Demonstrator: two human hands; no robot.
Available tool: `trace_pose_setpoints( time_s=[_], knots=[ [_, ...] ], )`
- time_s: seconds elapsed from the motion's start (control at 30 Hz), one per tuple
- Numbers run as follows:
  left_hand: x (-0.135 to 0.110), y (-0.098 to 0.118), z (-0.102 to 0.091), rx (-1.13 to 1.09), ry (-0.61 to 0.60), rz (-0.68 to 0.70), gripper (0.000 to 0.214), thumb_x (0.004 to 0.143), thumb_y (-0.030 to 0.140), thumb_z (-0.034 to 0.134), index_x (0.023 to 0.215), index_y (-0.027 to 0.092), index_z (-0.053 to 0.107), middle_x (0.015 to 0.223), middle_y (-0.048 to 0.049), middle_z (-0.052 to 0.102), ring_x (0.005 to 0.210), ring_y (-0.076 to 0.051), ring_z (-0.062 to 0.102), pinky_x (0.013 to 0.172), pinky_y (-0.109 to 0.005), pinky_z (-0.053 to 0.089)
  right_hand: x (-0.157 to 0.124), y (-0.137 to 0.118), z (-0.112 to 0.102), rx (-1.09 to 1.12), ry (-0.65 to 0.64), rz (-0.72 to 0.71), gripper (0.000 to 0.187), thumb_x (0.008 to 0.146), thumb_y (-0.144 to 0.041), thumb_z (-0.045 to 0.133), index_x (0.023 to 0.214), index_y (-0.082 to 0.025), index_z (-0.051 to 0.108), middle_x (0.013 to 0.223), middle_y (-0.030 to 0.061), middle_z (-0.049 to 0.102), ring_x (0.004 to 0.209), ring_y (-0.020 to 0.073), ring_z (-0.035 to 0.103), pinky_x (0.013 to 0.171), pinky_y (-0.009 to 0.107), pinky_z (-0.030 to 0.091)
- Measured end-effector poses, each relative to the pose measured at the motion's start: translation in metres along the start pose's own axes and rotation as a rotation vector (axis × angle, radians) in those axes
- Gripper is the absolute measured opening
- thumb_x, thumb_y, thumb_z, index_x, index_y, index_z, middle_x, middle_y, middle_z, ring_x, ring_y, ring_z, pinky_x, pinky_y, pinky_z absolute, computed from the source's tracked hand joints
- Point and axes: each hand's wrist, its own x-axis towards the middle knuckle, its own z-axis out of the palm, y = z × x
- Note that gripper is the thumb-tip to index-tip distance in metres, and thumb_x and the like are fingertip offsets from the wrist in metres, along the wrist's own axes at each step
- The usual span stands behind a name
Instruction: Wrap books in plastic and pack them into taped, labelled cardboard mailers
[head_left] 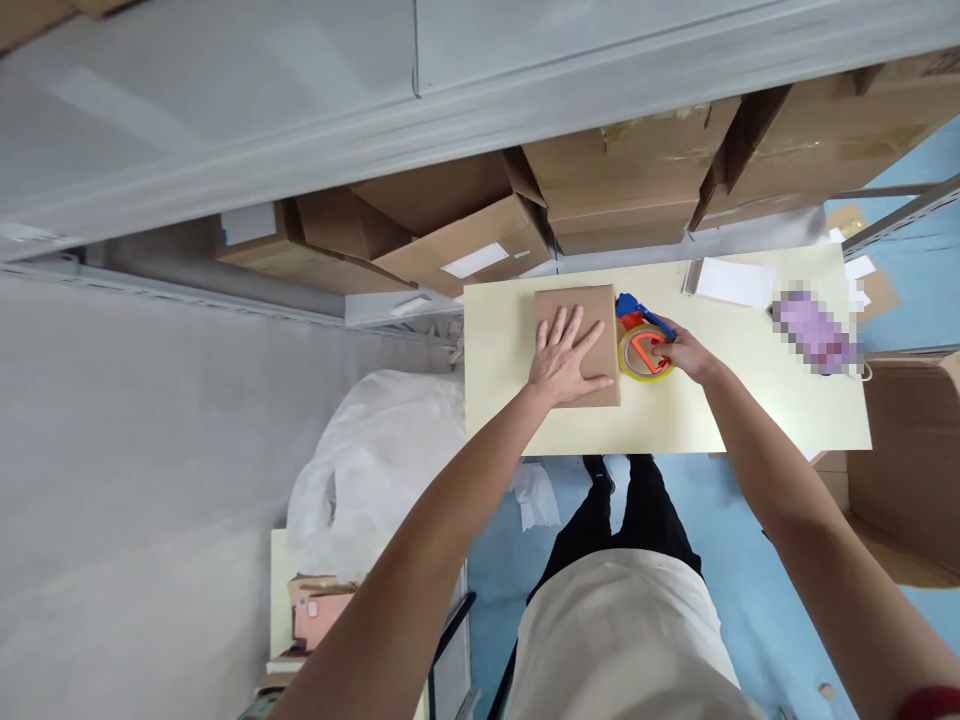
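A brown cardboard box (577,392) lies on the pale yellow table (757,400). My left hand (566,355) rests flat on its top, fingers spread. Beside the box's right side, my right hand (684,352) grips a tape dispenser (628,305) with blue and orange parts and a yellow-edged roll of tape. The dispenser's blue end is close to the box's upper right edge; whether it touches the box I cannot tell.
A white flat box (731,282) and a blurred purple item (816,332) lie at the table's right. Shelves with cardboard boxes (630,170) stand behind it. White plastic sheeting (375,460) is bunched at the left. An open carton (904,460) stands at the right.
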Motion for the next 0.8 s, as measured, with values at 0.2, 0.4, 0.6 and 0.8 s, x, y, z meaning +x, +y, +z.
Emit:
trace_pose_setpoints(
  time_s=[0.2,0.4,0.6,0.8],
  knots=[
    [0.002,0.001,0.002,-0.018,0.002,-0.013,0.097,0.075,0.069,0.062,0.155,0.029,0.026,0.166,-0.0093,0.007,0.151,-0.038,0.004,0.118,-0.058,0.005,-0.022,0.015,0.003,-0.014,0.025,0.029,0.092,0.06,-0.02,0.07,0.147,-0.025,0.04,0.123,0.0064,0.068,0.109,0.026,0.064,0.1,0.046,0.05],
    [0.002,0.001,0.004,-0.009,-0.001,-0.041,0.097,0.076,0.07,0.059,0.155,0.028,0.023,0.166,-0.0092,0.007,0.151,-0.037,0.004,0.118,-0.057,0.005,-0.121,0.064,0.024,-0.11,0.001,0.159,0.092,0.062,-0.018,0.067,0.149,-0.025,0.036,0.125,0.008,0.066,0.111,0.0278,0.064,0.098,0.046,0.052],
    [0.005,0.016,0.005,-0.02,0.038,-0.151,0.095,0.079,0.071,0.054,0.156,0.027,0.021,0.166,-0.0095,0.007,0.151,-0.039,0.003,0.117,-0.061,0.006,-0.177,0.102,0.089,0.04,0.13,0.166,0.091,0.064,-0.019,0.059,0.15,-0.027,0.03,0.129,0.0076,0.064,0.114,0.0265,0.063,0.104,0.048,0.048],
    [-0.011,0.02,0.008,-0.057,0.061,-0.415,0.1,0.079,0.076,0.045,0.157,0.022,0.014,0.164,-0.0173,0.009,0.148,-0.046,0.006,0.11,-0.068,0.017,-0.124,0.079,0.083,0.138,0.193,0.132,0.086,0.066,-0.024,0.058,0.147,-0.028,0.032,0.127,0.0076,0.064,0.113,0.0267,0.062,0.094,0.045,0.053]
  ],
)
